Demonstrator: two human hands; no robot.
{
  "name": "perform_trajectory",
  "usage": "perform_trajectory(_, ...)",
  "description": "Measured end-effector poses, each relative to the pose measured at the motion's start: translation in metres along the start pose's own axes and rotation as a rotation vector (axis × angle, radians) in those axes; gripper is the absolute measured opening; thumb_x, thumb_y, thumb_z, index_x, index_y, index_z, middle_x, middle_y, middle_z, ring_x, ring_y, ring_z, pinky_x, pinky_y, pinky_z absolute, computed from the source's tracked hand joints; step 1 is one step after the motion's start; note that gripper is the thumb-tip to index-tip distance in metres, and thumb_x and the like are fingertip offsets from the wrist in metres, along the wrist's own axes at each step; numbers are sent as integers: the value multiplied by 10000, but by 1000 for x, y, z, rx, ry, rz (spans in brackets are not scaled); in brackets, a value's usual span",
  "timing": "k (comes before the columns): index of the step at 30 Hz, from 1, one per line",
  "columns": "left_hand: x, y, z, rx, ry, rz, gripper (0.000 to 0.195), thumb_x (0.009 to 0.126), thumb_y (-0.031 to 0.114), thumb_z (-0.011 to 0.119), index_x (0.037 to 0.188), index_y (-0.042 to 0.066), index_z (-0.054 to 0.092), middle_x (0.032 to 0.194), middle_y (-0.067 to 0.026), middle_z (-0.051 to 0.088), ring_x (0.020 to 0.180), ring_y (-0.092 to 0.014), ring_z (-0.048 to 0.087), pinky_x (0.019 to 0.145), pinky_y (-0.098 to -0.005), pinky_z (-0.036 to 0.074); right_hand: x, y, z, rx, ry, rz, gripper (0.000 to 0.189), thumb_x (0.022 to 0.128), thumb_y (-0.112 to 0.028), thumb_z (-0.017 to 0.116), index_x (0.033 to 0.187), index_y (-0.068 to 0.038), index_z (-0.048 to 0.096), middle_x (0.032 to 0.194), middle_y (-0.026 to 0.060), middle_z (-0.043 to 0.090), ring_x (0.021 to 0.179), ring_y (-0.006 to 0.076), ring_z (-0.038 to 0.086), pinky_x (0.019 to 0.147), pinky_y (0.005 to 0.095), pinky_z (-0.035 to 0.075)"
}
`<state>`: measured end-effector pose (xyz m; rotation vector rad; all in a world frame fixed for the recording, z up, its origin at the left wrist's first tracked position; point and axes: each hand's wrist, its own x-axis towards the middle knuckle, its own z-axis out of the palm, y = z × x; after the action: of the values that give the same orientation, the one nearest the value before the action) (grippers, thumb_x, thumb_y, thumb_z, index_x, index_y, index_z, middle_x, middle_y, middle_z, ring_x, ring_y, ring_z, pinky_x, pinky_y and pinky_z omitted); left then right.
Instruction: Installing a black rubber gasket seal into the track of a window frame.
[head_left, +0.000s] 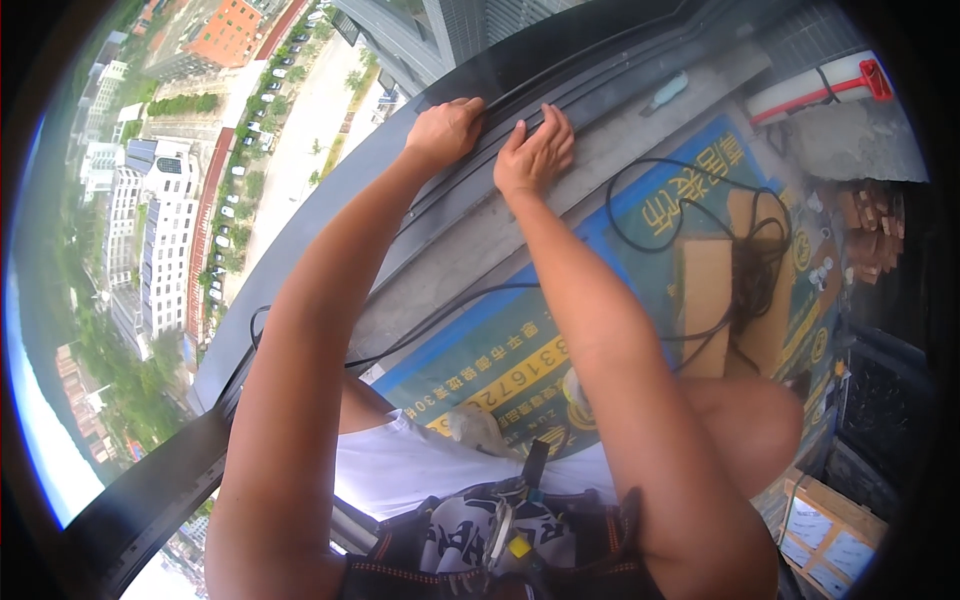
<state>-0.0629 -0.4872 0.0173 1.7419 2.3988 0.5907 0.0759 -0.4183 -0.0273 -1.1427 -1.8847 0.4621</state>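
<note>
Before me runs the dark grey metal window frame (442, 217), its sill profile grooved lengthwise, with a thin black strip along its upper part. My left hand (448, 133) rests on the frame's outer side, fingers curled down against it; what lies under the fingertips is hidden. Just to its right, my right hand (536, 154) hovers over or touches the inner grooves, palm turned inward and fingers loosely bent and apart. Nothing shows in that hand. A utility knife (667, 91) with a pale blue handle lies farther along the ledge (600, 142), beyond my right hand.
Outside the frame is a long drop to a street (307, 135). A black cable (450, 304) crosses the ledge; more cable (754, 277) lies tangled on cardboard (705, 300). Printed protective sheeting (480, 352) covers the floor. Broken bricks (870, 225) and a wooden crate (832, 525) stand right.
</note>
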Motion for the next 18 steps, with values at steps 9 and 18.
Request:
perform_trajectory(9, -10, 1, -14, 32, -69, -23, 188, 984, 257, 599, 998, 70, 591, 991, -152, 687, 921, -422, 669, 750, -514, 544, 0, -3, -2, -10, -21, 11, 480, 934, -175, 641, 1372, -87, 466, 1429, 124, 504, 1400, 351, 419, 1131, 570, 302)
perform_trajectory(18, 52, 14, 10, 113, -66, 39, 245, 992, 310, 580, 1007, 78, 656, 985, -146, 715, 902, -395, 700, 742, -498, 570, -3, -4, 1, -19, -11, -4, 484, 931, -172, 633, 1374, -83, 461, 1431, 130, 501, 1402, 359, 417, 1132, 569, 305)
